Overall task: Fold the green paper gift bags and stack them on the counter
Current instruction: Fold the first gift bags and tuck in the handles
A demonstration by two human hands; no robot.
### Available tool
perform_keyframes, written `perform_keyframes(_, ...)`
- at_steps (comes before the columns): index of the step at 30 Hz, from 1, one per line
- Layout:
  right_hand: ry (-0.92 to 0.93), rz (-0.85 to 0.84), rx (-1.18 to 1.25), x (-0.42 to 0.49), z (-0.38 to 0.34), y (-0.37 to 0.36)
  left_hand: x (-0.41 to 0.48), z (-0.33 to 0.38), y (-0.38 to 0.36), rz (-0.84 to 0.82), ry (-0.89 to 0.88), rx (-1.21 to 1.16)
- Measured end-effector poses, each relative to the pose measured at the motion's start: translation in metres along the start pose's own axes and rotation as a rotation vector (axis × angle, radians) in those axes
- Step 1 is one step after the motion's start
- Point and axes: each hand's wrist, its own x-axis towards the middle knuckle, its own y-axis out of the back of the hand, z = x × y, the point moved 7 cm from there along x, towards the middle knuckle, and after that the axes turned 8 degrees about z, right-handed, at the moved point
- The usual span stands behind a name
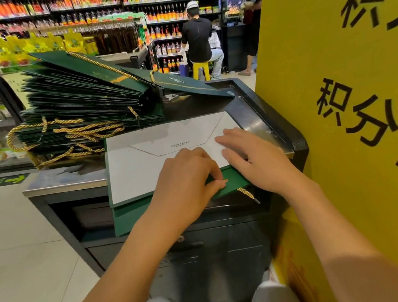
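A flattened green gift bag (135, 210) lies on the near edge of the black counter (258, 107), its white inner side (129, 170) facing up. My left hand (186, 177) pinches a gold cord end at the bag's green edge. My right hand (254, 156) lies flat on the white panel, fingers straight, pressing it down. A frayed gold cord end (248, 193) hangs below the bag. A tall stack of folded green bags (80, 103) with gold rope handles stands at the counter's back left. One more green bag (184, 83) leans off the stack to the right.
A big yellow sign (351, 105) with black characters rises close on the right. A person in black (199, 39) sits on a yellow stool (201, 69) by shelves of bottles. Tiled floor (16, 251) lies to the left.
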Motion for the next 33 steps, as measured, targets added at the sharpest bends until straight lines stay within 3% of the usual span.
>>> perform_keyframes(4,-0.002,0.002,-0.006,-0.001,0.005,-0.001,0.003,0.005,-0.006,-0.024,-0.045,0.08)
perform_keyframes(9,-0.008,-0.005,-0.004,0.0,0.006,-0.002,0.002,-0.005,0.003,-0.012,0.037,-0.206)
perform_keyframes(13,-0.006,-0.008,-0.005,0.001,0.007,-0.002,0.003,-0.023,0.021,0.115,0.185,-0.528)
perform_keyframes(16,-0.013,-0.002,0.003,0.001,0.007,-0.001,0.004,-0.034,0.029,0.177,0.211,-0.583)
perform_keyframes(20,-0.003,0.0,-0.023,0.0,0.007,-0.002,-0.001,-0.04,0.028,0.101,0.181,-0.612)
perform_keyframes(25,-0.008,-0.013,-0.033,0.0,0.005,-0.001,-0.01,-0.067,0.048,0.091,0.115,-0.418)
perform_keyframes(30,-0.016,-0.014,-0.04,0.0,0.004,-0.002,-0.033,-0.076,0.04,-0.187,0.061,-0.241)
perform_keyframes(33,-0.017,-0.013,-0.048,0.0,0.004,-0.001,-0.038,-0.07,0.03,-0.131,0.015,-0.122)
